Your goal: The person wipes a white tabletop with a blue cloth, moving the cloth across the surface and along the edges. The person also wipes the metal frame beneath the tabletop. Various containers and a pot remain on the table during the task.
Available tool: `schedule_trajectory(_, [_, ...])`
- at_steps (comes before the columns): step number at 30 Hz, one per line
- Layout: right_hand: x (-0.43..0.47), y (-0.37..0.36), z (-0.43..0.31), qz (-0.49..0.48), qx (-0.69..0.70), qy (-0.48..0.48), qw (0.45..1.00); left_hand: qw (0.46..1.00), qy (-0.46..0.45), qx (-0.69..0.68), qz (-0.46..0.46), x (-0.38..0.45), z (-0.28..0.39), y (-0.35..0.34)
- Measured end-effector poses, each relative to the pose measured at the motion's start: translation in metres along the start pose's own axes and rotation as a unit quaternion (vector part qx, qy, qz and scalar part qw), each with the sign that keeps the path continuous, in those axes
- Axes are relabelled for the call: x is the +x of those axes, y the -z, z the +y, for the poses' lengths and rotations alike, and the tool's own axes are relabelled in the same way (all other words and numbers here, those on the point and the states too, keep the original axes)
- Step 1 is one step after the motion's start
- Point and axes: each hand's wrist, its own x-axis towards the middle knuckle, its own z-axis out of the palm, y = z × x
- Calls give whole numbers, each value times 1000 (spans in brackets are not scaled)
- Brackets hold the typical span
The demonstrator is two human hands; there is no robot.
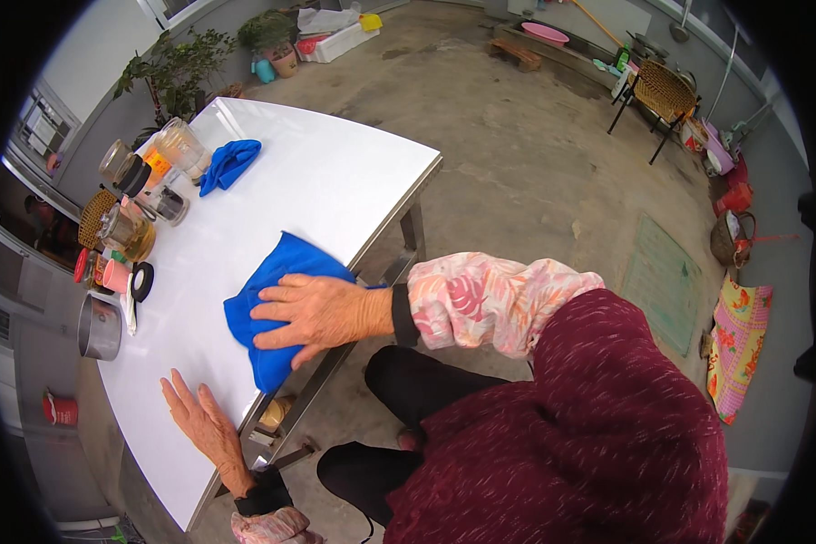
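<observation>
My right hand [313,314] lies flat, fingers spread, on a blue cloth [272,272]. That cloth is spread on the white tabletop [340,177] at its near edge, part of it hidden under the hand and wrist. My left hand [207,425] is over the same tabletop near its front corner, fingers apart, holding nothing; whether its palm touches the surface I cannot tell. A second blue cloth [230,165] sits bunched up farther along the table, beside a clear glass jar [182,148].
Along the table's far side stand a lidded glass bottle [163,198], a glass teapot [129,233], a pink cup [116,276], a roll of black tape [142,281] and a metal pot [100,328]. A woven chair [665,92] and potted plants [177,71] are on the concrete floor.
</observation>
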Motion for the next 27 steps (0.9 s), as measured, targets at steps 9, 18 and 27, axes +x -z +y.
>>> schedule_trajectory(9, [-68, 69, 92, -47, -174, -133, 975, 999, 46, 24, 3, -4, -8, -5])
schedule_trajectory(18, [-80, 97, 179, -253, -75, -359, 895, 996, 53, 74, -2, -5, 0, -4])
schedule_trajectory(27, [-52, 69, 188, -318, -114, -515, 788, 997, 48, 64, 1, -2, 12, -2])
